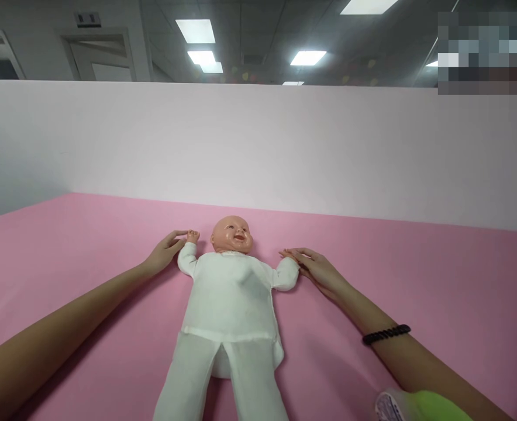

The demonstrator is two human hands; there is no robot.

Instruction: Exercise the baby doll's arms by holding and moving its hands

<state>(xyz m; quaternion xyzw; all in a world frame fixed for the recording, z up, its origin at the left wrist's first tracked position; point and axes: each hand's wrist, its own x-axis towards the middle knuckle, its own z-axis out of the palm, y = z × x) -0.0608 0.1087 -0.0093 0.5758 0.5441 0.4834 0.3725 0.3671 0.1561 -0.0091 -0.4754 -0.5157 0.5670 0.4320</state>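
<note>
Both bare forearms reach forward and inward from the lower corners of the view, the left hand (164,253) on the left of the picture and the right hand (319,272) on the right. The left hand is open, its fingers stretched out, with the tips touching the small raised fist of a baby doll (228,298). The right hand lies palm down, its fingers (296,254) laid over the end of the doll's other sleeve. They hide the doll's hand there, so I cannot tell whether they are closed on it. A black hair tie (386,334) circles the right wrist.

The doll lies on its back in white clothes near the middle of a pink mat (57,263). Its long axis runs almost straight away from the person, with the head at the far end and the face up. Its arms spread to both sides, and its legs run off the bottom of the view. Wide stretches of mat lie open on either side of the arms. Above the doll's head, a narrower strip of mat reaches a white wall (258,152). A lime green object (429,406) sits at the bottom edge, beneath the right forearm.
</note>
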